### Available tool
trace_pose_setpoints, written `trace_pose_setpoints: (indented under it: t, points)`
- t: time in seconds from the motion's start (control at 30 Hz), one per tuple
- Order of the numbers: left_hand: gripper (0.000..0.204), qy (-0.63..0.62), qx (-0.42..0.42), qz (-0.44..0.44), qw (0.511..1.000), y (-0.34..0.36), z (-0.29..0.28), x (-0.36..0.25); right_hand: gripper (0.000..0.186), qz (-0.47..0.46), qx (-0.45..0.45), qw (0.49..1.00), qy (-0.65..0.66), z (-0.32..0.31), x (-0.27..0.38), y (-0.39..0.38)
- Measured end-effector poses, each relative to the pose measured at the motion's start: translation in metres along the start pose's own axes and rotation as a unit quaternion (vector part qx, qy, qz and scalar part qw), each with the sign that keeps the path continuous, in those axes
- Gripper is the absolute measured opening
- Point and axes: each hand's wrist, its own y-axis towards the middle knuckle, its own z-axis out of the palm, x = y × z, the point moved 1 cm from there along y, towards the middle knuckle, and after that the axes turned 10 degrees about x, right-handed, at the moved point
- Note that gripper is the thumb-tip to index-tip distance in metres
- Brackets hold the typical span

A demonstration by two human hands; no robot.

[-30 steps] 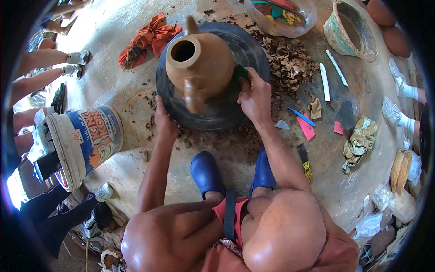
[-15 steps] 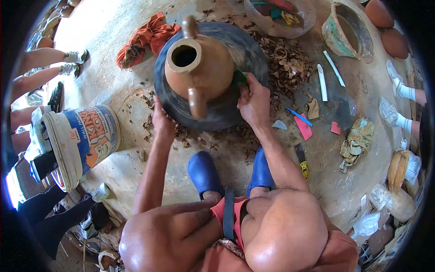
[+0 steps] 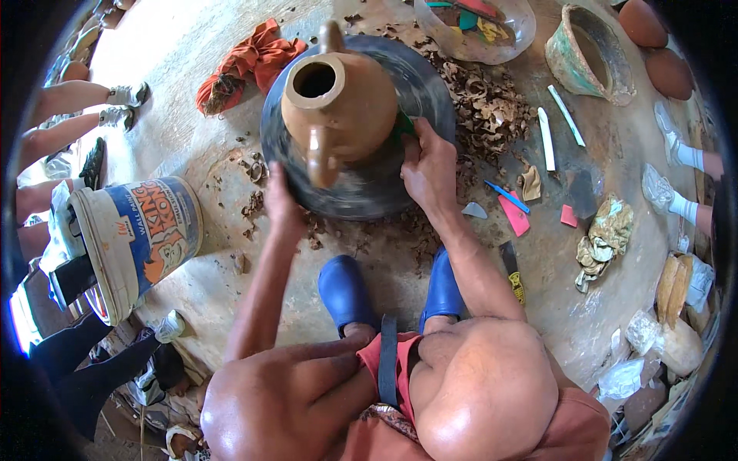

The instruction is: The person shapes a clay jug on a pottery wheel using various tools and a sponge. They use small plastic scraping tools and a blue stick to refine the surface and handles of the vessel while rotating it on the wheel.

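Observation:
A brown clay jar with a round open mouth and two handles stands on a dark round turntable. One handle points toward me. The other handle is on the far side. My right hand pinches a small green scraper and presses it to the jar's right side; most of the scraper is hidden by the fingers and jar. At the turntable's near left rim is my left hand, slightly blurred, with fingers stretched along the edge and nothing visible held.
Clay shavings lie right of the turntable, an orange cloth left. A bucket stands at left. Rightward are white strips, a blue tool, a knife, a crumpled cloth and a basin. People's legs flank both sides.
The turntable and jar have turned clockwise: the near handle has swung left, the far one slightly right. My left hand has shifted slightly along the rim; my right hand keeps its place.

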Motion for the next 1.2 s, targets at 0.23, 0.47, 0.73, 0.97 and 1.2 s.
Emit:
trace_pose_setpoints:
  t: [0.23, 0.47, 0.73, 0.97, 1.2]
  points:
    - [0.078, 0.059, 0.165, -0.283, 0.943, -0.102, 0.047, 0.073, 0.025, -0.04, -0.005, 0.998, -0.045, 0.0, 0.004, -0.004]
    - [0.077, -0.032, 0.024, 0.044, 0.998, 0.016, -0.037, -0.011, 0.031, -0.068, -0.024, 0.996, -0.053, 0.007, 0.003, -0.01]
    - [0.083, -0.002, 0.233, -0.286, 0.929, -0.107, 0.054, 0.085, 0.023, -0.028, -0.009, 0.998, -0.057, -0.006, -0.002, -0.009]
    - [0.08, 0.025, -0.035, 0.013, 0.999, 0.024, -0.052, 0.01, 0.023, -0.019, 0.007, 0.999, -0.031, 0.008, 0.013, -0.006]
    - [0.083, 0.009, 0.22, -0.288, 0.932, -0.105, 0.054, 0.072, 0.027, -0.064, -0.023, 0.996, -0.057, 0.003, 0.0, -0.01]
